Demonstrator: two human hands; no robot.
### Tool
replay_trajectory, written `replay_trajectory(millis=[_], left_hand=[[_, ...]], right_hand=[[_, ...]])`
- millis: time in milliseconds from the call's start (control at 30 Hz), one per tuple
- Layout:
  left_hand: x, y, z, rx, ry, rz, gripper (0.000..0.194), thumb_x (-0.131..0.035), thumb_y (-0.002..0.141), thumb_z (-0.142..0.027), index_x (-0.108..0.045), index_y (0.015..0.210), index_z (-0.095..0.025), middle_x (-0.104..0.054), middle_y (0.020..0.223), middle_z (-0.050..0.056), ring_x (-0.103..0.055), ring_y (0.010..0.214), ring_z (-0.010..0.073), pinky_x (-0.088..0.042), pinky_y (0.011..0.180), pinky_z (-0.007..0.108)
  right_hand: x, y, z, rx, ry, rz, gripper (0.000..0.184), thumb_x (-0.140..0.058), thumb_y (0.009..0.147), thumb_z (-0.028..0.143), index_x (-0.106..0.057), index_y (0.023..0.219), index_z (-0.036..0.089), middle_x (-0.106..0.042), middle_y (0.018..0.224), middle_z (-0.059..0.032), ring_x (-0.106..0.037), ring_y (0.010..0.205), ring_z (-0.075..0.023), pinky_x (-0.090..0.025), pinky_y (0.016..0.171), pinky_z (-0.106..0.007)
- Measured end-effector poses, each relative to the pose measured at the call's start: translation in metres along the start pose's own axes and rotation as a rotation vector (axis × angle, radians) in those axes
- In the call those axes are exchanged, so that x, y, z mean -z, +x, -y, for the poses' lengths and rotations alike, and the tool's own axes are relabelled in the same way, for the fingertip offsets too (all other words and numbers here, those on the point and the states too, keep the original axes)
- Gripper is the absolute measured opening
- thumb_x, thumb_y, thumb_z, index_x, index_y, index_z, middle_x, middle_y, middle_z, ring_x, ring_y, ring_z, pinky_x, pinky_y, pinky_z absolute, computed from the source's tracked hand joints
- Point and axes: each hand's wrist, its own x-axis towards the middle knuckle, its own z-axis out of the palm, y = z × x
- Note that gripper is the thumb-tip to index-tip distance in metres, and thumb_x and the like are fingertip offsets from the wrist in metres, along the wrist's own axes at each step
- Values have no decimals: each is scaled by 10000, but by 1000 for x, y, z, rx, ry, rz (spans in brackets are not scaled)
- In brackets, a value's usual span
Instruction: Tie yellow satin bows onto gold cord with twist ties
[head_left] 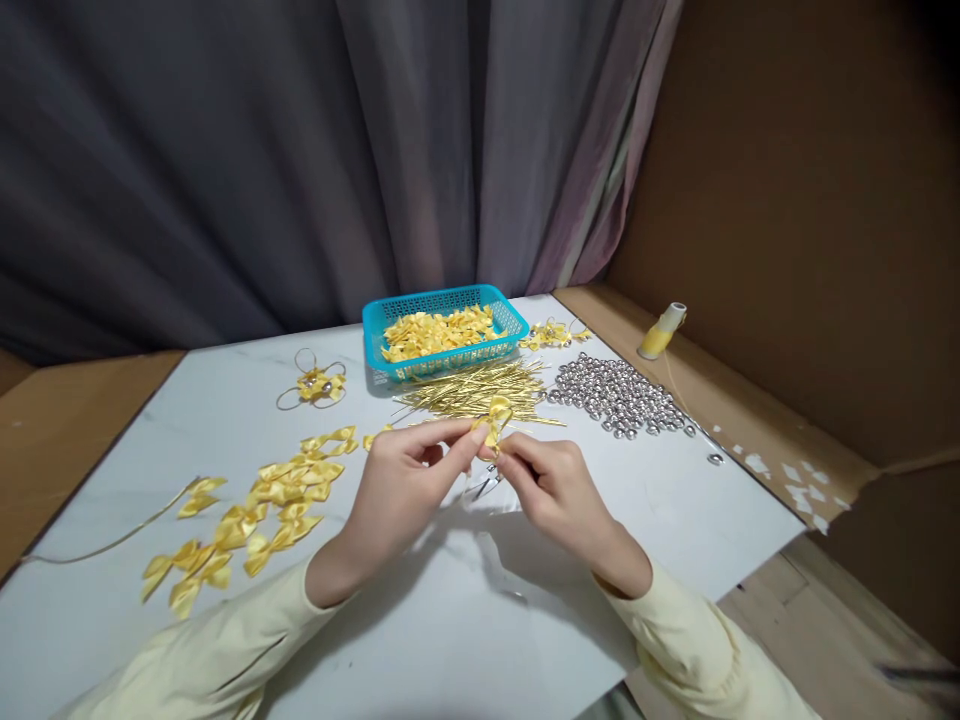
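Observation:
A yellow ribbon bow (496, 415) is held up over the middle of the white table (450, 640), pinched from both sides. My left hand (412, 478) closes thumb and forefinger on its left side. From the right, my right hand (546, 482) grips its lower part with bent fingers. Whether a wire or bead is also between the fingertips is hidden. Just below them lies a small dark metal tool (487, 482), partly covered by the hands. Behind the hands spreads a heap of gold wire ties (480, 388).
A blue basket (371, 345) of yellow bows stands at the back. Loose bows (289, 485) lie left, near a cord (120, 545) and a looped bow piece (321, 386). Silvery beads (619, 395) are heaped right, before a thread spool (661, 332). A curtain (300, 150) hangs behind.

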Motion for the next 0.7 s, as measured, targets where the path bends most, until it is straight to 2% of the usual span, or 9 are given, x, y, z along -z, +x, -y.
replay_trajectory(millis=[267,467,700], left_hand=[[0,0,-2,5,-31,8,111,-635,742,-238,-692,680,-168,-574,510,-49,-434,481,65,-384,471,140],[-2,0,-2,1,-30,59,154,-616,757,-234,-676,636,-161,-577,526,-41,-441,495,70,-380,490,154],[2,-1,-1,29,22,83,183,-615,759,-290,-680,633,-176,-573,508,-34,-412,462,79,-327,437,187]], right_hand=[[-1,0,-2,22,-28,-18,222,-450,836,109,-447,621,166,-411,513,52,-328,440,-62,-254,458,-189],[-1,0,-3,60,-98,-28,218,-443,816,94,-432,611,169,-365,497,57,-305,429,-66,-235,447,-197],[-1,0,-3,80,-130,-41,228,-435,805,72,-404,602,170,-325,507,56,-287,444,-67,-231,458,-201]])
